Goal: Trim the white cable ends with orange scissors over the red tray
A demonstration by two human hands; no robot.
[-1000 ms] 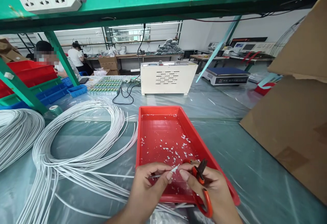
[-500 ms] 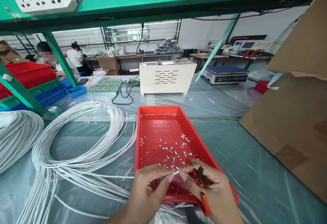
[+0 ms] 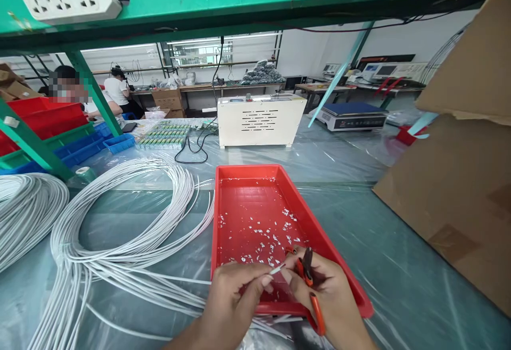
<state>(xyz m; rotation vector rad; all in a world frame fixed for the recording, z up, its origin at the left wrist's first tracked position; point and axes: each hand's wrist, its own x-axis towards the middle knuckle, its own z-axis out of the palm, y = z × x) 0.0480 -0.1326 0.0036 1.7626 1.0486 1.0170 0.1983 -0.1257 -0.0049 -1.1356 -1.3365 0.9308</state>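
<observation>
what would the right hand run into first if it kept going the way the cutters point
The right hand holds orange-handled cutters pointing up and away over the red plastic tray. Going straight on, it would likely meet the white wire scraps on the tray floor first; depth is uncertain.

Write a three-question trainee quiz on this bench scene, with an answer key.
1. True or false: the right hand holds a tool with orange handles.
2. What does the left hand pinch over the red tray?
A. a roll of tape
B. the end of a thin white wire
C. a plug
3. Fill in: the white bits lie scattered in the red ____.

Key:
1. True.
2. B; both hands' fingertips meet at the wire end.
3. tray.
</observation>
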